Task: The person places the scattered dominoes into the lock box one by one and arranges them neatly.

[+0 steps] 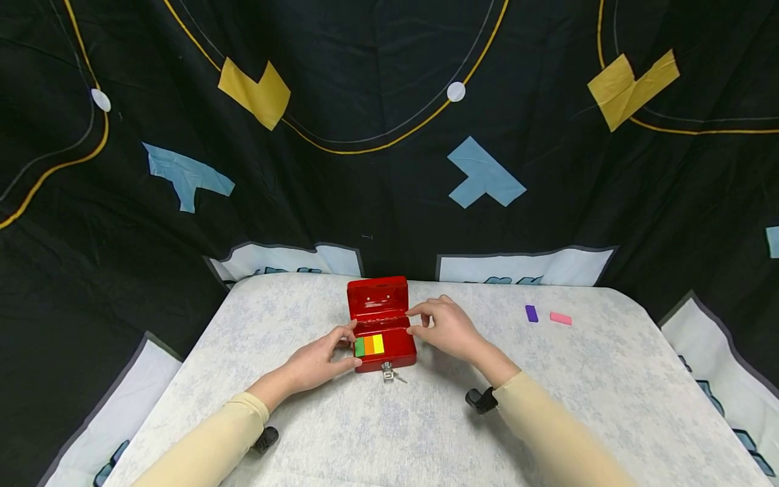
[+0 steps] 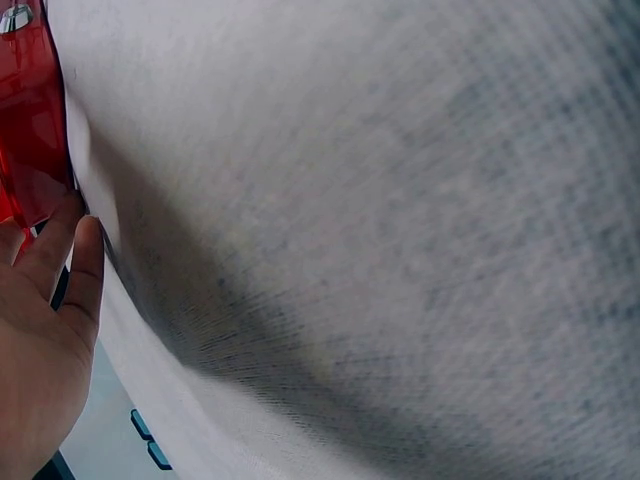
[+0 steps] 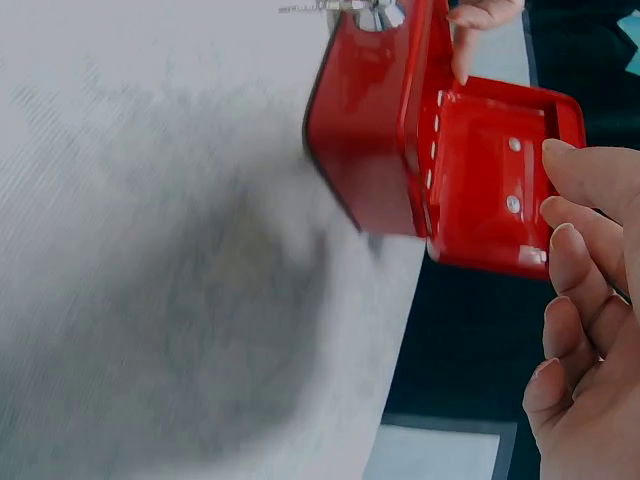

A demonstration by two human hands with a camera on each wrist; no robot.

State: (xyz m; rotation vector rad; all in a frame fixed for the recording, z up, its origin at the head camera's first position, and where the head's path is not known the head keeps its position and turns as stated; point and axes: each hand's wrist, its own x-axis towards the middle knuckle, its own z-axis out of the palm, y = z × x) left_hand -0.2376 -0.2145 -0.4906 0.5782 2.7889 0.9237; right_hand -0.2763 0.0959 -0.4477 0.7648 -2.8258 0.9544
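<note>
A red metal cash box (image 1: pixel 400 348) stands on the table, its hinged lid (image 1: pixel 377 297) raised at the back. Inside, along the left, lie a green block (image 1: pixel 360 348), an orange block (image 1: pixel 368 345) and a yellow block (image 1: pixel 379 343), side by side. My left hand (image 1: pixel 312 363) rests its fingertips against the left side of the box, thumb near the front corner. At the right rear corner is my right hand (image 1: pixel 452 329), its fingers loosely bent with nothing between them. In the right wrist view, its fingertips (image 3: pixel 557 150) appear in front of the lid.
A purple block (image 1: pixel 532 314) and a pink block (image 1: pixel 560 318) lie on the table to the right. Keys (image 1: pixel 398 377) hang from the lock at the box's front. Behind the pale tablecloth (image 1: pixel 292 433) hangs a black curtain (image 1: pixel 365 196).
</note>
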